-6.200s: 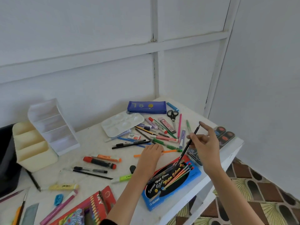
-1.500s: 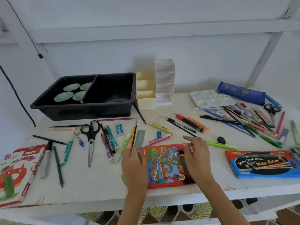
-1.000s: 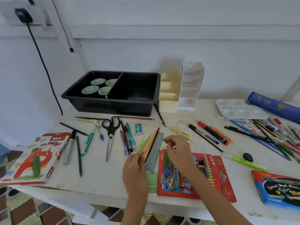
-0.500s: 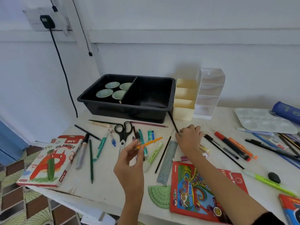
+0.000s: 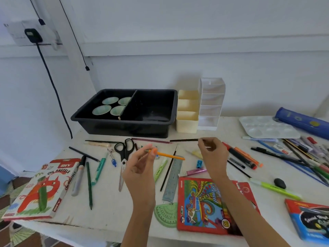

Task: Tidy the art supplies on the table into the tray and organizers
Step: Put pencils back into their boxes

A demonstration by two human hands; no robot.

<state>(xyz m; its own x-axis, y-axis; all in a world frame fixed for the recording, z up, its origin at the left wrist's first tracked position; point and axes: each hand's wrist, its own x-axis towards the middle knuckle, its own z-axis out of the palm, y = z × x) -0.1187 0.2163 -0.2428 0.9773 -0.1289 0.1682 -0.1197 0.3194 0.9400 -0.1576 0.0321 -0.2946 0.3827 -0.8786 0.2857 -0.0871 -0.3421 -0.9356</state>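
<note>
An orange pencil (image 5: 167,154) is pinched in the left hand (image 5: 140,168), fingers closed on its end, tip pointing to 3 o'clock, above the table (image 5: 110,207). A thin black pencil (image 5: 184,140) is pinched in the right hand (image 5: 213,157), pointing to 9 o'clock. A black tray (image 5: 124,127) sits at 12 o'clock from the left hand; a cream organizer (image 5: 187,120) and a clear one (image 5: 211,104) stand touching at 12 o'clock from the right. Loose supplies are scattered below.
</note>
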